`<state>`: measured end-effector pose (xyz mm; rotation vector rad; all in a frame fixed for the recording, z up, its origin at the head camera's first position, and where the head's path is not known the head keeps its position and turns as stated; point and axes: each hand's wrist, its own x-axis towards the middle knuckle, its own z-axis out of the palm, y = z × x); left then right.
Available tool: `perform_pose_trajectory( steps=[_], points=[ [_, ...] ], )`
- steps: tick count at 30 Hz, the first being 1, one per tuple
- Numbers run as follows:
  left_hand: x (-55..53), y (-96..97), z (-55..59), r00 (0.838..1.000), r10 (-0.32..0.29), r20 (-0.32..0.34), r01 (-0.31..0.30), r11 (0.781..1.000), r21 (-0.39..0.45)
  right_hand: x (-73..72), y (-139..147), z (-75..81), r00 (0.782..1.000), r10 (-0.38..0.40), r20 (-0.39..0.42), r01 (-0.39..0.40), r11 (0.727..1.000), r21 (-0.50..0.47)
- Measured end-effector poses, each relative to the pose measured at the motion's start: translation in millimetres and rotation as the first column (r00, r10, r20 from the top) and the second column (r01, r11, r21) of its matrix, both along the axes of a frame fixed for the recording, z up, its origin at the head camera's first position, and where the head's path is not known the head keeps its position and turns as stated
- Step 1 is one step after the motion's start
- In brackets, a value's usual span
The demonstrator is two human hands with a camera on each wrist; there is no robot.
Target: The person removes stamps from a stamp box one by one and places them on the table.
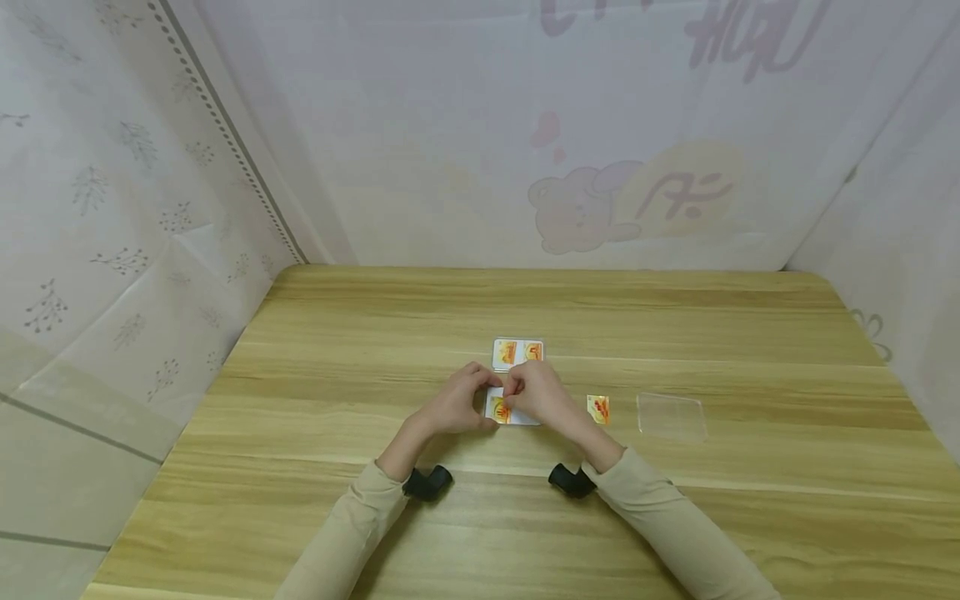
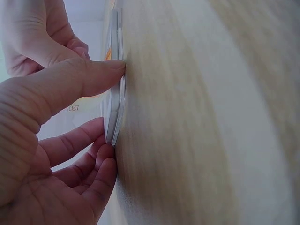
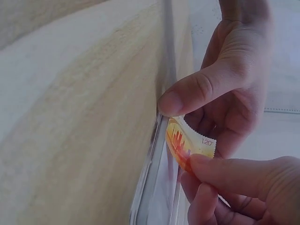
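A flat clear case with a white insert [image 1: 525, 417] lies on the table between both hands. My left hand [image 1: 457, 402] grips it by its left end. In the left wrist view the thumb [image 2: 101, 78] lies on one edge of the case [image 2: 114, 103] and the fingers touch its corner. My right hand [image 1: 542, 393] pinches an orange and yellow postage stamp [image 3: 187, 143] between thumb and forefinger. The stamp has perforated edges, is marked 1.20 and bends upward, one side near the insert. Part of it is hidden behind the right fingertips.
Just beyond lies a second clear case [image 1: 518, 367] with two orange stamps in it. To the right are a loose stamp [image 1: 597, 409] and a clear plastic cover [image 1: 671, 417]. Black wrist-worn devices [image 1: 428, 483] sit beneath both wrists. Patterned curtains [image 1: 420, 167] stand around the wooden table [image 1: 360, 333].
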<state>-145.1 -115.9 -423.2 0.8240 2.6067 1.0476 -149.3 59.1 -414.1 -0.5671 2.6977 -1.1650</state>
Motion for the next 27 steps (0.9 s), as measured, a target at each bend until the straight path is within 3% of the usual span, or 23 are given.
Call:
perform_pose_trajectory(
  steps=[12, 27],
  points=[
    [-0.5, -0.3, -0.5, 1.0, -0.006, 0.003, 0.006, 1.0, 0.006, 2.5, 12, 1.9, 0.998, 0.061, 0.009, -0.06, 0.992, -0.113],
    [-0.7, 0.6, -1.0, 1.0, -0.006, 0.003, 0.006, 1.0, 0.009, 3.6, 28, 2.9, 0.997, -0.035, 0.07, 0.045, 0.989, -0.144]
  ],
)
